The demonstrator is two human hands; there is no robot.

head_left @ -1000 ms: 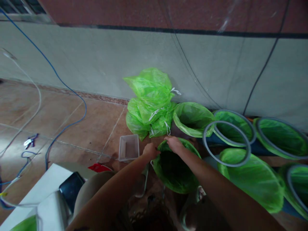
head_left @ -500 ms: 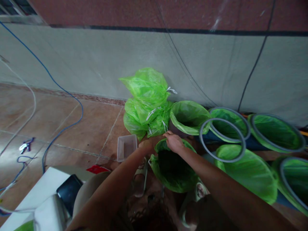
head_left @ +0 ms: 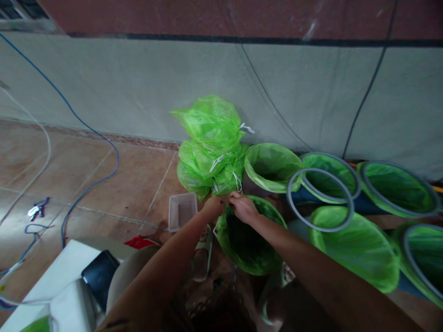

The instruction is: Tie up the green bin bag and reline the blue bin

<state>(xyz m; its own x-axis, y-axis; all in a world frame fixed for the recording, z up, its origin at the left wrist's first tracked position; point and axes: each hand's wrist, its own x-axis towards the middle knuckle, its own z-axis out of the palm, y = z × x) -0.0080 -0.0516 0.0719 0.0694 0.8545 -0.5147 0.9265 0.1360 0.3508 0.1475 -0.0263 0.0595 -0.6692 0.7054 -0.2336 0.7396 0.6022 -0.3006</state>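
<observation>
A bin lined with a green bin bag (head_left: 254, 263) stands between my feet, its mouth facing up. My left hand (head_left: 216, 204) is closed at the far left of that rim, its fingertips partly hidden. Right beside it, my right hand (head_left: 243, 207) pinches at the same part of the bag's edge, thumb and forefinger together. The two hands nearly touch. Just beyond them lies a pile of tied green bags (head_left: 212, 147) with white drawstrings, against the wall. A clear plastic tub (head_left: 182, 212) sits on the floor left of my left hand.
More lined bins stand to the right, including one without a ring (head_left: 272, 168) and one with a grey ring (head_left: 399, 189). A loose grey ring (head_left: 320, 200) leans over a lined bin (head_left: 356, 249). A blue cable (head_left: 117, 159) and keys (head_left: 38, 210) lie on the left floor.
My right hand has shifted left and slightly down along the bag's rim. My left hand has moved right and slightly up, so the hands have come together.
</observation>
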